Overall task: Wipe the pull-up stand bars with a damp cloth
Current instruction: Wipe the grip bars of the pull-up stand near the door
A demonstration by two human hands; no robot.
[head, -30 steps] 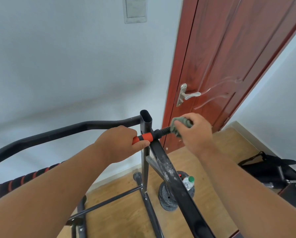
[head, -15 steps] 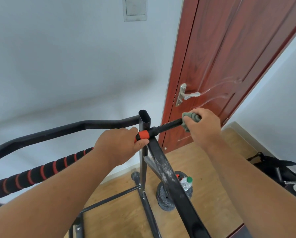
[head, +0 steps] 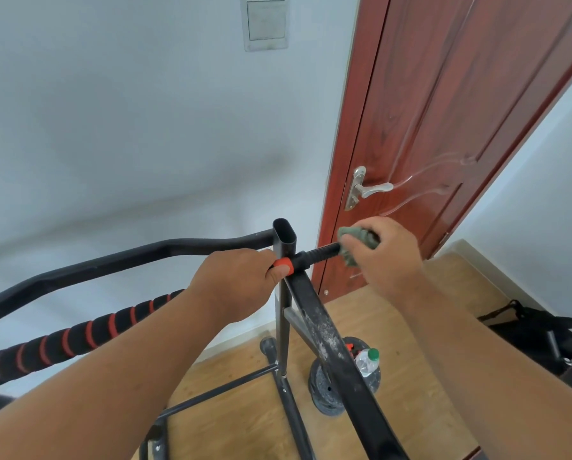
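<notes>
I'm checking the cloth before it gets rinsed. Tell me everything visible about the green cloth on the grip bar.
The grey-green cloth looks like soft, bunched fabric, crumpled into a wad. The right hand grips it from above, fingers curled round it, so most of it is hidden. It is wrapped round the outer end of the black ribbed foam grip bar, beside the red-brown door. A fold hangs below the bar. Dampness cannot be judged.

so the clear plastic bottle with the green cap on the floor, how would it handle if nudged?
The clear plastic bottle with a green cap looks crumpled and mostly empty, so probably light and easily knocked. It seems to lean by the dark round weight plate, so it may tip. Once down, it would likely roll on the wooden floor.
</notes>
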